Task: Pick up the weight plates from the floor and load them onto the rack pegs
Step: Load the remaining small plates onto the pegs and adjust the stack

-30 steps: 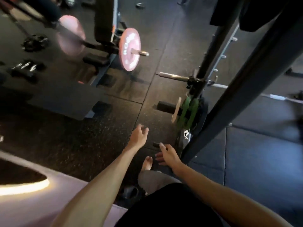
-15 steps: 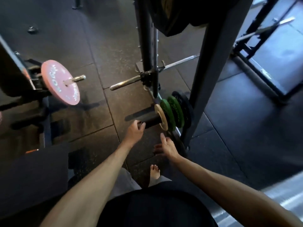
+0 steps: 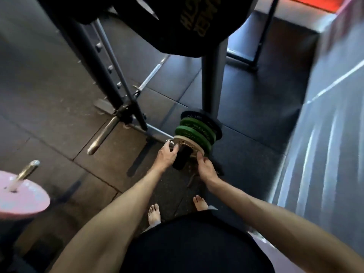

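A low black rack peg (image 3: 180,161) sticks out towards me. On it sit a cream plate (image 3: 188,143), two green plates (image 3: 197,131) and a black plate (image 3: 199,115) behind them. My left hand (image 3: 167,156) curls around the cream plate's left rim beside the peg. On the plate's lower right rim, my right hand (image 3: 204,168) grips it. A small grey round piece (image 3: 169,142) shows just above my left fingers; I cannot tell what it is.
The rack upright (image 3: 212,75) rises right behind the plates, with a big black plate (image 3: 177,26) hanging overhead. A barbell sleeve (image 3: 102,134) juts out at the left. A pink plate (image 3: 21,196) on a bar is at lower left. My bare feet (image 3: 154,213) stand below the peg.
My view swung right and closer to the low peg. Both hands moved forward from empty air onto the cream plate's rim.
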{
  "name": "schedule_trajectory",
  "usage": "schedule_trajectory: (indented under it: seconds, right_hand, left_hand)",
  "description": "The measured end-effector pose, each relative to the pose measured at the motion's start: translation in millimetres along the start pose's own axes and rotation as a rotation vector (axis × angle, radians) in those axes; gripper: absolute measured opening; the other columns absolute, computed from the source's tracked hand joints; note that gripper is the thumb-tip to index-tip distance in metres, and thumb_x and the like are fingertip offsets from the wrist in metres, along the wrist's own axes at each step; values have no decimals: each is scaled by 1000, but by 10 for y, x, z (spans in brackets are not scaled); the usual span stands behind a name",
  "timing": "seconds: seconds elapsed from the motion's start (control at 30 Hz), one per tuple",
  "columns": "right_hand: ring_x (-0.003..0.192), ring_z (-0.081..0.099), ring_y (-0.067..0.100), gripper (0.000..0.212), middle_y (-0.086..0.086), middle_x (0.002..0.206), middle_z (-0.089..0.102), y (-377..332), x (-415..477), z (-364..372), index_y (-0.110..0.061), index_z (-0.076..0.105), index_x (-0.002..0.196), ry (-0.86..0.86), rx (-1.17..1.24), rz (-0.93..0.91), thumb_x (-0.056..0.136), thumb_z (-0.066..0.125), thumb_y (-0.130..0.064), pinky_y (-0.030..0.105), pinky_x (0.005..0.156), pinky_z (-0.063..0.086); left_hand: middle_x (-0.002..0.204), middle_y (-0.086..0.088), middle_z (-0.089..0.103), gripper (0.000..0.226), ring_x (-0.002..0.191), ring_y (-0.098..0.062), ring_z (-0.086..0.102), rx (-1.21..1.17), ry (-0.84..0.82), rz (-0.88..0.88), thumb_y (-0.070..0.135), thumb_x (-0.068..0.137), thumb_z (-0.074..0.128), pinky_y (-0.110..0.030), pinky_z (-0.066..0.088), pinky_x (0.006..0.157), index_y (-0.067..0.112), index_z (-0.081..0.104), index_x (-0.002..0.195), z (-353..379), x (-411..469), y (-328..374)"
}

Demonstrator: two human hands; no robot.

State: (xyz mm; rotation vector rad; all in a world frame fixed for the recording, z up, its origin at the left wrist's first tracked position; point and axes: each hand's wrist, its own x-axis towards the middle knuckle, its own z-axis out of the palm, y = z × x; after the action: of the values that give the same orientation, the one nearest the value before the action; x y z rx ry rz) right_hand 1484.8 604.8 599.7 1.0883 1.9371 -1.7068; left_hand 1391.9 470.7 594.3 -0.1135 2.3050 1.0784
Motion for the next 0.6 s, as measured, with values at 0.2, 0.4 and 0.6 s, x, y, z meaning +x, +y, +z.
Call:
schedule_trajectory:
  seconds: [0.2,0.4,0.6]
  right_hand:
    - [106,65,34,66,17,112,68,-136,-18,326,-4,59,126,235,101,10,101,31,-58,54,98,50]
    - [106,64,32,65,18,111,67,-337,19,311,3,61,122,354,67,9,104,30,-52,46,95,51]
    - [103,65,31,67,16,107,68,-405,186,191,2,62,118,348,42,23,104,28,-54,45,92,53]
  left_hand:
    - [116,-25,64,34,111,-36,59,16,-177,80,29,98,46,-37,44,89,0,58,114,-142,218,52]
    - [125,-27,58,46,119,-40,54,7,-272,99,30,101,40,-42,43,99,-7,54,123,-175,278,262]
    - [102,-27,58,33,94,-33,56,-19,-221,66,18,100,41,-37,41,79,-10,57,104,-103,416,551]
